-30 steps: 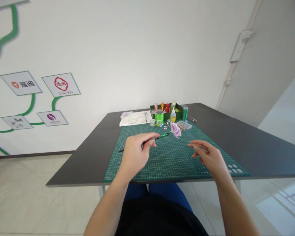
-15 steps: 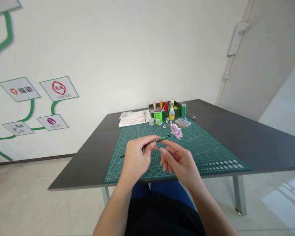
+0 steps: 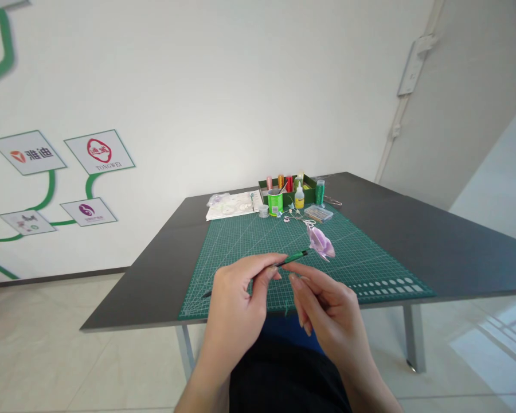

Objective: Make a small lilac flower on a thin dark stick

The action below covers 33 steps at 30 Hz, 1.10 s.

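Observation:
My left hand [image 3: 241, 301] is closed in a pinch around the stem [image 3: 296, 256] of a purple artificial flower. Bright green wrapping covers the stem near the blossom; its dark lower end sticks out behind the hand at the left. The flower's pale purple petals [image 3: 321, 242] point right, above the cutting mat. My right hand [image 3: 327, 307] is closed, thumb and index finger pressed together just under the wrapped part, the index fingertip against the stem. A fine wisp of green thread [image 3: 286, 308] hangs below these fingers; what lies between the fingertips is barely visible.
A green cutting mat [image 3: 236, 241] covers the middle of the dark table [image 3: 155, 269]. Towards the back stand a green can [image 3: 276, 202], a glue bottle [image 3: 300, 198], a green spool [image 3: 320, 193], a box [image 3: 312, 186] of thread spools, a clear case [image 3: 319, 213] and white sheets [image 3: 227, 207].
Both hands have come lower and closer to me, with the flower moving down and to the right. The left hand keeps its hold on the stem.

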Motion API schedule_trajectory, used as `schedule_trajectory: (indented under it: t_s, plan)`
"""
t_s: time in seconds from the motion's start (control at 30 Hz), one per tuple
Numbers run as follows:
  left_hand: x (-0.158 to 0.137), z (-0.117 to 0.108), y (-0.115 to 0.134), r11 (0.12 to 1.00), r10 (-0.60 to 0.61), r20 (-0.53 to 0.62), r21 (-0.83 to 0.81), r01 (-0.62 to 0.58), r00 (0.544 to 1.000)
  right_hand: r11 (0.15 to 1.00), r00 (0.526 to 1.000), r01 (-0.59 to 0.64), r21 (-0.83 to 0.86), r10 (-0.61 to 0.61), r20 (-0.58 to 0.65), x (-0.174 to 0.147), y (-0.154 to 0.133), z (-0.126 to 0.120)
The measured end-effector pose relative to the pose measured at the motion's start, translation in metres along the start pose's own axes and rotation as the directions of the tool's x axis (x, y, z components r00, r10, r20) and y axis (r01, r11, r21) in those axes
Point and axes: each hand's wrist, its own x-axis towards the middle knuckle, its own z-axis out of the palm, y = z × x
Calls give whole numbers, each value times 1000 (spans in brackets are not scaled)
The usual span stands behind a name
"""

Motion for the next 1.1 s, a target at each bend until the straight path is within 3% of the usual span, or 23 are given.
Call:
schedule_trajectory:
  t_s: [0.33, 0.83, 1.1]
  plan:
    - [-16, -2, 12, 991, 31, -60, 135, -23, 998, 992, 1000, -11, 123, 8, 22, -7, -6, 2]
    - [-21, -1, 17, 989, 137, -40, 51, -135, 990, 985, 999, 10, 174, -16, 37, -15, -12, -2]
    - [-22, -2, 18, 991, 119, -40, 64, -117, 992, 986, 999, 0, 168, -6, 36, -14, -15, -1]
